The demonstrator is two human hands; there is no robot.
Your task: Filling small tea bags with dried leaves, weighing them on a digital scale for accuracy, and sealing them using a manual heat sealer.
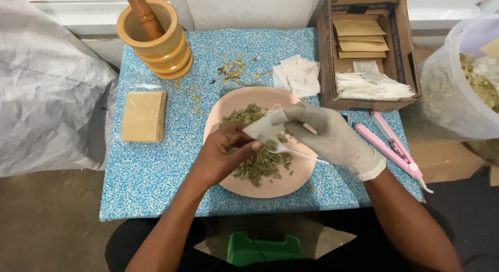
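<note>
Over the pink plate (244, 186) of dried leaves (260, 165) at the desk's (150, 173) front edge, both grips, bare left hand (221, 155) and gloved right hand (332, 139), pinched a small white sachet (265, 127), a brown packet (143, 116) lying near the left edge.

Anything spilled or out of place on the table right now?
Yes: dried leaf bits lie scattered on the blue table between the wooden mortar and the pink plate, off the plate's leaf pile.
</note>
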